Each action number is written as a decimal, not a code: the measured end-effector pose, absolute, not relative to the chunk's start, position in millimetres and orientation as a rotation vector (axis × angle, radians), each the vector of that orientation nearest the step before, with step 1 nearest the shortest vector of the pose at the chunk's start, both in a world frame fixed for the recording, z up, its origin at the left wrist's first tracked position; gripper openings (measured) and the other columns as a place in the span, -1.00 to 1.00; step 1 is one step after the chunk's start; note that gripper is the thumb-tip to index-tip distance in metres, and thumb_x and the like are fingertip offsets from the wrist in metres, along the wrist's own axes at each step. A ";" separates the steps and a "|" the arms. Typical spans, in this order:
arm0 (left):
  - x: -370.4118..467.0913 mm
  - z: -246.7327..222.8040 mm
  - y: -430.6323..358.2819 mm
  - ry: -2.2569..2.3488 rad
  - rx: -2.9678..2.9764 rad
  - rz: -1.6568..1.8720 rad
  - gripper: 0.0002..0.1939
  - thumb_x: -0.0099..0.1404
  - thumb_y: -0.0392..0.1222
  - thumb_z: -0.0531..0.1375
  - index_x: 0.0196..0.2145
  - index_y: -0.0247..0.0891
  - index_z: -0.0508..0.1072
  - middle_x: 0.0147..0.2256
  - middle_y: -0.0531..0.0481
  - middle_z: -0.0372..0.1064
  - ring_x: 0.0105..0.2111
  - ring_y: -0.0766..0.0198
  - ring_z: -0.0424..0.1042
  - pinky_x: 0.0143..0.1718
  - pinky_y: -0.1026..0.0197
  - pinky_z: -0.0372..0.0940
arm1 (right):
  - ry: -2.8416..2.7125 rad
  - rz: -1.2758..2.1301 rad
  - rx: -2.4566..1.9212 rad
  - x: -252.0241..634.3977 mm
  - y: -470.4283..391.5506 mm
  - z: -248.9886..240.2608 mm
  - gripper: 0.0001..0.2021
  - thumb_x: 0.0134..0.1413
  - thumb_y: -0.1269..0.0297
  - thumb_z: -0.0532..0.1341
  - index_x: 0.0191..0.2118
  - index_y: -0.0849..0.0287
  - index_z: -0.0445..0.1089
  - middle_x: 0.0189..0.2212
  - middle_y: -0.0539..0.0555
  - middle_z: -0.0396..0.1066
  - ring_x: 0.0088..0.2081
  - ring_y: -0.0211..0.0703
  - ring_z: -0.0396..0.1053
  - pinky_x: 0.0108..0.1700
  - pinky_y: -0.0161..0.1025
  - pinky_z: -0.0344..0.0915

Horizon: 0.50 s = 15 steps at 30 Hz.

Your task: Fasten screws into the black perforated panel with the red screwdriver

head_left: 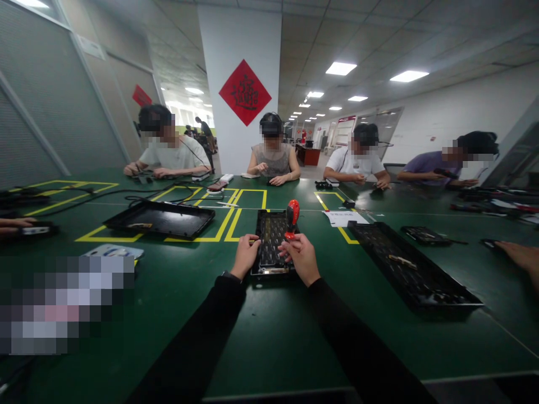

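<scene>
In front of me on the green table lies a black rectangular tray [254, 271], its inside dotted with many small pale, shiny bits too small to name. A pale strip [274, 271] shows at its near end. My left hand [245, 257] grips the tray's left edge, with the fingertips over the rim. Over the tray's right side, my right hand [305, 259] has its fingers closed around the lower part of a screwdriver [292, 217]. Its red and black handle stands upright; its tip is hidden by the fingers.
Left stands a larger black tray [168, 216]; right, a long black tray [404, 255] with a small piece inside. A paper sheet [347, 219] and a small dark device [426, 235] lie nearby. Several people sit opposite; other people's hands reach in at both sides.
</scene>
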<state>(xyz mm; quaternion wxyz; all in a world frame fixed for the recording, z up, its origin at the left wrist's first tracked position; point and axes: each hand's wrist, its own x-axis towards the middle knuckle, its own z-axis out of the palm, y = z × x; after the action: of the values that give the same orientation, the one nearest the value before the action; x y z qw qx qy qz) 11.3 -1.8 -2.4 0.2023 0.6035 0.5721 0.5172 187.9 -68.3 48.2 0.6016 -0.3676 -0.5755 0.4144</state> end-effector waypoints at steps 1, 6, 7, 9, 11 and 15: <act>11.5 -1.9 -2.1 1.596 1.682 1.444 -0.81 0.13 -0.14 0.09 -0.31 -0.28 0.37 -0.27 -0.06 0.24 -0.27 0.24 0.31 -0.12 0.11 0.22 | -1.325 0.959 -0.857 187.6 -68.0 47.6 -0.73 -0.07 0.12 0.20 -0.33 0.19 0.20 -0.48 0.06 0.46 -0.52 -0.24 0.40 -0.61 -0.40 0.25; 12.6 1.4 -4.6 1.588 1.670 1.440 -0.82 0.13 -0.17 0.08 -0.32 -0.29 0.37 -0.27 -0.07 0.23 -0.29 0.25 0.31 -0.14 0.11 0.24 | -1.336 0.892 -0.876 187.3 -67.7 47.1 -0.75 -0.02 0.09 0.15 -0.42 0.20 0.21 -0.45 0.09 0.46 -0.50 -0.25 0.40 -0.58 -0.38 0.28; 12.7 1.9 -5.1 1.587 1.670 1.437 -0.82 0.13 -0.17 0.08 -0.32 -0.29 0.37 -0.27 -0.07 0.23 -0.29 0.25 0.32 -0.14 0.11 0.24 | -1.345 0.875 -0.878 187.4 -68.0 47.4 -0.75 0.00 0.09 0.14 -0.41 0.20 0.23 -0.44 0.10 0.46 -0.50 -0.25 0.40 -0.57 -0.38 0.28; 12.6 2.4 -5.7 1.593 1.672 1.434 -0.81 0.13 -0.16 0.09 -0.31 -0.29 0.37 -0.26 -0.07 0.23 -0.29 0.25 0.32 -0.14 0.12 0.24 | -1.369 0.848 -0.885 187.7 -68.5 48.0 -0.74 0.02 0.08 0.11 -0.39 0.21 0.27 -0.43 0.11 0.46 -0.49 -0.25 0.39 -0.57 -0.38 0.28; 12.4 2.3 -5.7 1.600 1.675 1.435 -0.81 0.13 -0.15 0.09 -0.31 -0.28 0.37 -0.26 -0.07 0.23 -0.28 0.25 0.32 -0.14 0.12 0.24 | -1.399 0.829 -0.892 187.9 -68.8 48.0 -0.72 0.05 0.07 0.07 -0.35 0.21 0.31 -0.42 0.11 0.46 -0.48 -0.25 0.39 -0.58 -0.38 0.28; 12.0 0.7 -4.9 1.597 1.677 1.429 -0.79 0.14 -0.13 0.08 -0.30 -0.29 0.37 -0.26 -0.08 0.23 -0.29 0.26 0.32 -0.15 0.13 0.24 | -1.444 0.808 -0.883 188.2 -68.2 46.7 -0.69 0.09 0.08 0.01 -0.26 0.20 0.33 -0.41 0.09 0.45 -0.49 -0.27 0.37 -0.59 -0.39 0.26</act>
<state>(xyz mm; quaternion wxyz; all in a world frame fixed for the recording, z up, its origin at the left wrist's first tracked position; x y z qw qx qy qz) 12.0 -4.9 0.7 0.2087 0.6027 0.5738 0.5138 188.2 -68.2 46.7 0.5916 -0.3795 -0.6207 0.3473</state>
